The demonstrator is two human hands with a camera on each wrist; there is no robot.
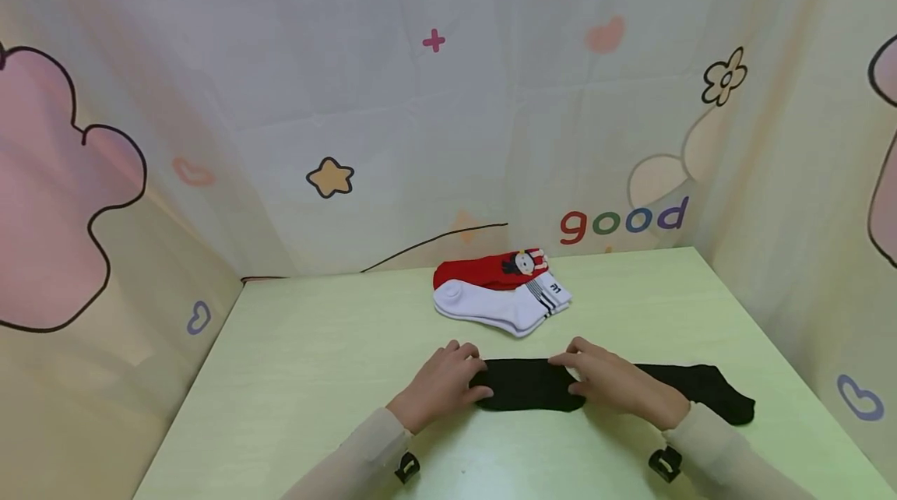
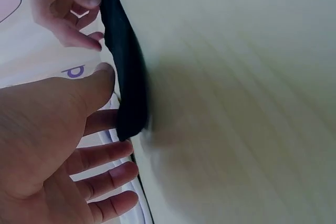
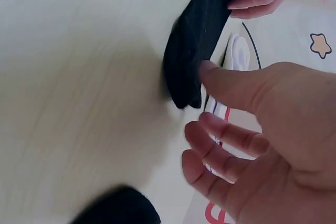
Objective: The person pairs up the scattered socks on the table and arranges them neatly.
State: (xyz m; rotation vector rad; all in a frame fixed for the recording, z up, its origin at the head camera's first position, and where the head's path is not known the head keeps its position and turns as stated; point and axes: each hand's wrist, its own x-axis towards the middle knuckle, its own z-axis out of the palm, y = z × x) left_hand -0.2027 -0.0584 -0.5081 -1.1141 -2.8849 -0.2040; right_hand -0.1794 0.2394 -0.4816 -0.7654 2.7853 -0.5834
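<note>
A black sock [image 1: 529,385] lies flat on the table, looking like a rounded rectangle, between the two hands. My left hand [image 1: 441,385] is at its left end, thumb touching the top; in the left wrist view the index finger passes partly behind the black fabric [image 2: 125,61]. At the right end, my right hand [image 1: 613,379] touches the sock with thumb and fingertips, its fingers loosely bent and spread. A second black sock [image 1: 715,391] lies to the right, partly hidden behind the right hand and forearm.
Beyond the hands, a pair of white socks [image 1: 483,301] with dark stripes lies overlapping red socks [image 1: 473,274] with a cartoon figure. The pale green table [image 1: 315,344] meets a printed curtain [image 1: 392,110] at its back and sides.
</note>
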